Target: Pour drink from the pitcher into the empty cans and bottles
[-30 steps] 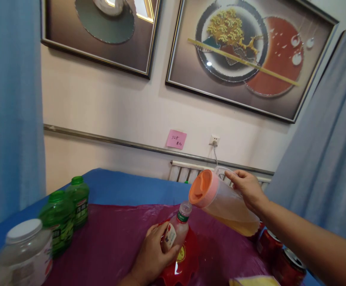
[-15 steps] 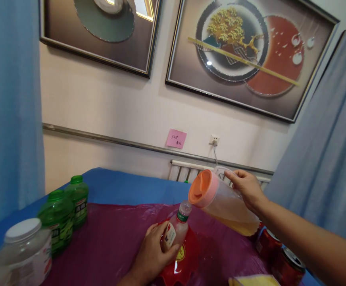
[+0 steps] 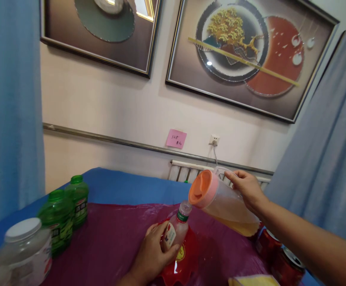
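The left hand [image 3: 152,256] gripped a small bottle [image 3: 175,231] over a red bowl [image 3: 185,264] near the middle of the purple sheet [image 3: 110,238]. The right hand [image 3: 247,190] held a pitcher [image 3: 223,204] by its handle, tilted, its orange lid just above the bottle's mouth. Two green bottles [image 3: 64,216] and a white-lidded jar [image 3: 27,250] stood at the left; red cans [image 3: 277,254] lay right.

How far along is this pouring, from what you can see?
Done: the small bottle is uncapped and stands over a red bowl, in the grip of the left hand. In hand: the right hand tilts the pitcher, its orange lid close above the bottle's mouth. Left: amber liquid remains in the pitcher; I cannot tell whether any is flowing, or how full the bottle is.
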`<act>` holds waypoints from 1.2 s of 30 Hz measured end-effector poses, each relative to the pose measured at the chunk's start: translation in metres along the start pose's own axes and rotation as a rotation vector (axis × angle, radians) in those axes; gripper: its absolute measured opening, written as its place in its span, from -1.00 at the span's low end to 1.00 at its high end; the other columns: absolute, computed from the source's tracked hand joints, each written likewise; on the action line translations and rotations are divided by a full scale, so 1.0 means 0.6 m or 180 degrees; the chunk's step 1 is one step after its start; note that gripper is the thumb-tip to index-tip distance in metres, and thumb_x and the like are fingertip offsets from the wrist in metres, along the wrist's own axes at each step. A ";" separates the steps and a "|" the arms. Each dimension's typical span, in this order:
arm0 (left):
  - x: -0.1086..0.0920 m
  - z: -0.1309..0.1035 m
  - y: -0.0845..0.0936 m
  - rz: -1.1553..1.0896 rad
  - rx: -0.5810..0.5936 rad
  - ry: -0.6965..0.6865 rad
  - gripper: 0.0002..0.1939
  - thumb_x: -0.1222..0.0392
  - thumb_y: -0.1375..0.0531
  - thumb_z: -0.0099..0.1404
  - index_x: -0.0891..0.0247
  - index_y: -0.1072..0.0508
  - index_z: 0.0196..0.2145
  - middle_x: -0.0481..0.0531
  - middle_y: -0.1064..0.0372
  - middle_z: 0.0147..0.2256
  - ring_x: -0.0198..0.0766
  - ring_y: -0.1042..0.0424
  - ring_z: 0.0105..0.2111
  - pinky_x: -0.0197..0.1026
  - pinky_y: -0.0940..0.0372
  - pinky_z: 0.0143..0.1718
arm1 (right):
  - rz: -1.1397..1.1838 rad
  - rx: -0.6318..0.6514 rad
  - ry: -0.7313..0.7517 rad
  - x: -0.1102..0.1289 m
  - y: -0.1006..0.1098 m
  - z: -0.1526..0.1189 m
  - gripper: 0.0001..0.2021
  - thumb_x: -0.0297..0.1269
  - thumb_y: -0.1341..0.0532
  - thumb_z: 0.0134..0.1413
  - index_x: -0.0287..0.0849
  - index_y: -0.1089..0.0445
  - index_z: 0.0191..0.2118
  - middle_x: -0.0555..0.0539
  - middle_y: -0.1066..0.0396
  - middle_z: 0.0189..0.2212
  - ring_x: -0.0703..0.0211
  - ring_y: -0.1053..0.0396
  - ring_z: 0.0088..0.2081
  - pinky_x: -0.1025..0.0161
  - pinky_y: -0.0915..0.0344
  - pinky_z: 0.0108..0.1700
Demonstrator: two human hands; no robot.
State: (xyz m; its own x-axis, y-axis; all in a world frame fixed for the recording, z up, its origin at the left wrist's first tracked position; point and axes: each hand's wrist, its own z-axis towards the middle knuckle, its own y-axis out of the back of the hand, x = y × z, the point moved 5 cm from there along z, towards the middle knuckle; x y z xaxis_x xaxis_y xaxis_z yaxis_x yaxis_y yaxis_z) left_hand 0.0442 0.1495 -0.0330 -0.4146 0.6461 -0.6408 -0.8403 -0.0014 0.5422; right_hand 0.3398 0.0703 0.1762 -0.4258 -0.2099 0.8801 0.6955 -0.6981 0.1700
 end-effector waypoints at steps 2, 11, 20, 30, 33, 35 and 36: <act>-0.003 0.000 0.001 0.0004 0.0011 -0.0045 -0.53 0.11 -0.37 0.05 0.15 -0.54 -0.04 0.12 -0.58 -0.08 0.07 -0.50 -0.04 0.04 -0.41 0.04 | -0.0008 -0.0005 0.0017 0.003 0.000 -0.001 -0.44 0.30 -0.45 -0.37 -0.13 -0.34 -0.61 0.07 -0.20 -0.70 0.27 -0.10 -0.60 0.27 -0.01 -0.51; -0.012 0.003 0.006 -0.0048 0.0062 0.0029 -0.53 0.13 -0.36 0.05 0.15 -0.54 -0.03 0.12 -0.58 -0.08 0.08 -0.49 -0.03 0.05 -0.40 0.04 | -0.0043 0.0001 0.0067 0.007 -0.001 -0.002 -0.44 0.31 -0.45 -0.36 -0.12 -0.35 -0.61 0.06 -0.22 -0.71 0.26 -0.11 -0.62 0.27 -0.03 -0.53; -0.005 0.000 0.002 -0.0082 0.0079 -0.0023 -0.53 0.14 -0.36 0.07 0.14 -0.52 -0.02 0.13 -0.56 -0.06 0.08 -0.48 -0.03 0.06 -0.38 0.05 | -0.0007 -0.0008 0.0012 0.004 -0.001 -0.002 -0.44 0.30 -0.45 -0.36 -0.12 -0.33 -0.62 0.07 -0.21 -0.70 0.27 -0.10 -0.60 0.27 -0.02 -0.52; -0.009 0.001 0.005 -0.0064 0.0037 -0.0013 -0.54 0.13 -0.36 0.05 0.14 -0.53 -0.05 0.10 -0.57 -0.09 0.07 -0.49 -0.04 0.02 -0.40 0.03 | 0.0017 0.0001 -0.0024 0.000 0.001 -0.001 -0.44 0.30 -0.46 -0.37 -0.12 -0.34 -0.60 0.07 -0.21 -0.69 0.27 -0.09 -0.60 0.27 -0.01 -0.51; -0.007 0.001 0.004 -0.0086 0.0050 -0.0005 -0.56 0.15 -0.35 0.06 0.14 -0.53 -0.06 0.11 -0.57 -0.08 0.06 -0.49 -0.04 0.02 -0.40 0.03 | 0.0017 -0.0009 -0.0028 0.001 0.000 -0.001 -0.44 0.30 -0.45 -0.38 -0.12 -0.33 -0.61 0.07 -0.21 -0.69 0.27 -0.09 -0.60 0.27 0.00 -0.51; -0.007 0.001 0.004 -0.0084 0.0065 -0.0030 -0.58 0.15 -0.34 0.07 0.14 -0.53 -0.06 0.10 -0.57 -0.09 0.06 -0.49 -0.04 0.01 -0.40 0.02 | 0.0014 -0.0011 -0.0039 0.002 0.000 -0.001 -0.44 0.31 -0.45 -0.37 -0.11 -0.33 -0.60 0.07 -0.21 -0.69 0.27 -0.09 -0.60 0.27 0.00 -0.51; -0.008 0.001 0.004 -0.0079 0.0060 -0.0048 -0.57 0.15 -0.34 0.07 0.13 -0.53 -0.06 0.10 -0.57 -0.09 0.07 -0.49 -0.04 0.02 -0.40 0.02 | 0.0011 -0.0011 -0.0046 0.002 0.000 -0.001 -0.44 0.31 -0.45 -0.37 -0.11 -0.33 -0.60 0.07 -0.21 -0.69 0.26 -0.09 -0.60 0.27 0.00 -0.51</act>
State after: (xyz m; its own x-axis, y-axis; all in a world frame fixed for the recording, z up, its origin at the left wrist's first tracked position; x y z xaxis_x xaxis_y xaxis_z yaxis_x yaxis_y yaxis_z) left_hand 0.0441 0.1469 -0.0285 -0.3881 0.6573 -0.6460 -0.8434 0.0292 0.5365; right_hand 0.3392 0.0697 0.1769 -0.4151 -0.2024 0.8870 0.6950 -0.6997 0.1656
